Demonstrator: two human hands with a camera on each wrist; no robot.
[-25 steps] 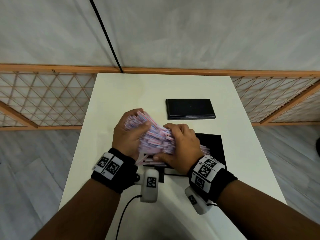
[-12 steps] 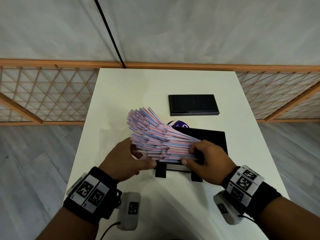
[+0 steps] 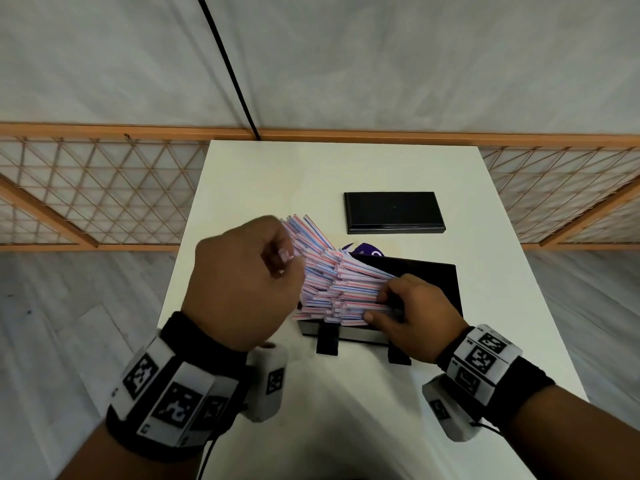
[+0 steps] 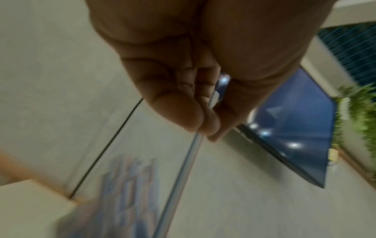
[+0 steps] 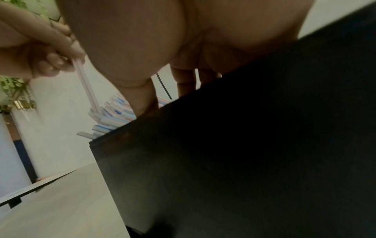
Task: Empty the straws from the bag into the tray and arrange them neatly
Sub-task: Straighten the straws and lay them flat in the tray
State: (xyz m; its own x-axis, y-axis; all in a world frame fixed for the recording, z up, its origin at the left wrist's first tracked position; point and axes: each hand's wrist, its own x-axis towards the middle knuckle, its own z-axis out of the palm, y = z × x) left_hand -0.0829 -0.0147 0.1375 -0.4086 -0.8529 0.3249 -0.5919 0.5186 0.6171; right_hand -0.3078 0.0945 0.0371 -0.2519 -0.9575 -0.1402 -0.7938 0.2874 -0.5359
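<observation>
Straws: we log them fanned across the black tray, overhanging its left edge, long axes leftward; bare table left of tray. Right hand grips their right ends; left hand pinches a single straw above the tray's left edge.

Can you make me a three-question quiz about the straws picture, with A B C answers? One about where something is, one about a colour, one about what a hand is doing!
1. Where is the flat black rectangular lid?
A. On the white table, behind the tray
B. On the floor
C. On top of the straws

2. What colours are the striped paper straws?
A. Green and yellow
B. Pink, blue and white
C. All black

3. What is the left hand doing?
A. Lying flat on the table
B. Pinching one single straw
C. Holding the lid

Answers:
A, it lies on the table beyond the black tray.
B, the stripes show in the head view.
B, the left wrist view shows one straw between the fingertips.
</observation>
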